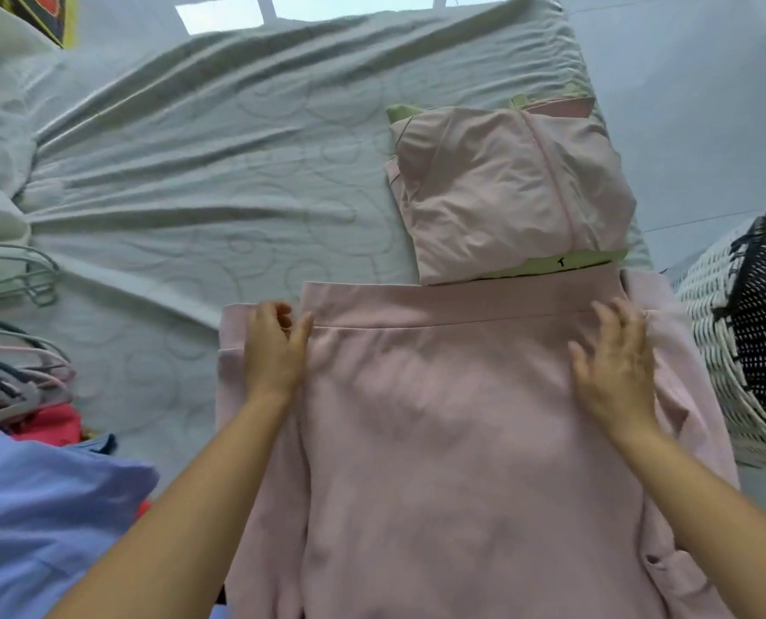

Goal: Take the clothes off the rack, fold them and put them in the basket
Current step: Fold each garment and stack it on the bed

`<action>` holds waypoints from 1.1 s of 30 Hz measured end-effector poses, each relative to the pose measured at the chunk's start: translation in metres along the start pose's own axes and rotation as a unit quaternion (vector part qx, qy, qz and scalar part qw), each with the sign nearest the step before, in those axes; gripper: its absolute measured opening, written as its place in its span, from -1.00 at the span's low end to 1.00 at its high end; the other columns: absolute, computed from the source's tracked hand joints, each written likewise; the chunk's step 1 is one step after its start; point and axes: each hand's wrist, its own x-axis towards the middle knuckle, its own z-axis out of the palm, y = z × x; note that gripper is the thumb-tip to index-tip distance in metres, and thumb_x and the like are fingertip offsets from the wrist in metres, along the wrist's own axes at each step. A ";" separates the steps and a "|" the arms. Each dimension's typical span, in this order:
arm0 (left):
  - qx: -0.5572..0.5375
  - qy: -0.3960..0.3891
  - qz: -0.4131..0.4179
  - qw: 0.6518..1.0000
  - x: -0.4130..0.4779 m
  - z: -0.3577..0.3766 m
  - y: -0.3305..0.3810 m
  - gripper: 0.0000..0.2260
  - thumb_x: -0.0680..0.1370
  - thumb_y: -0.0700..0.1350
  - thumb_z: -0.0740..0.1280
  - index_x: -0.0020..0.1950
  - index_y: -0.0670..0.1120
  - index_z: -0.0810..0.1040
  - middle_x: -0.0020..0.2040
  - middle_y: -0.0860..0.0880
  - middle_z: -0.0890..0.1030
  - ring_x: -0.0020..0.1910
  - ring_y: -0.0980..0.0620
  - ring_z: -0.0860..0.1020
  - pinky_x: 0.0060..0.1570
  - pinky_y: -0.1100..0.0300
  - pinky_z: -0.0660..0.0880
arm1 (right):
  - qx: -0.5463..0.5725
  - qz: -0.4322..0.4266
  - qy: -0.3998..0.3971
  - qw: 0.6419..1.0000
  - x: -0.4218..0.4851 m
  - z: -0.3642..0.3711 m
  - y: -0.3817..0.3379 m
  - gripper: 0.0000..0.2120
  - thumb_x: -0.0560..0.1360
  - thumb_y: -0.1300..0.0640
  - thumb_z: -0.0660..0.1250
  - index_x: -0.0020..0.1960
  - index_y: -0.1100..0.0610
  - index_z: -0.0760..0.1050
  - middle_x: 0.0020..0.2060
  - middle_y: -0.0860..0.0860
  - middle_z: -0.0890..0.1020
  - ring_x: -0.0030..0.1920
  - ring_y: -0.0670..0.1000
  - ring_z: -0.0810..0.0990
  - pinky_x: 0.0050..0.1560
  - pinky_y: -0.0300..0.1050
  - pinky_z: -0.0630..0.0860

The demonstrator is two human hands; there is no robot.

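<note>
We see a pink garment (461,417) spread flat on the bed (215,172), beside the basket (738,332). Our left hand (273,350) pinches its folded left edge; our right hand (613,364) rests on it, fingers spread. It looks soft, light and floppy: best gripped at edges or corners.
</note>
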 end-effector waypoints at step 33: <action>0.294 -0.137 0.115 0.939 -0.340 -0.025 -0.079 -0.19 -0.09 0.29 0.54 0.07 0.01 0.46 -0.14 -0.02 0.44 -0.22 -0.04 0.49 -0.36 0.10 0.49 | 0.668 0.458 -0.177 0.559 -0.192 -0.084 0.036 -0.04 0.17 -0.27 0.50 0.37 0.20 0.25 0.18 0.13 0.51 0.12 0.10 0.51 0.23 -0.01 0.34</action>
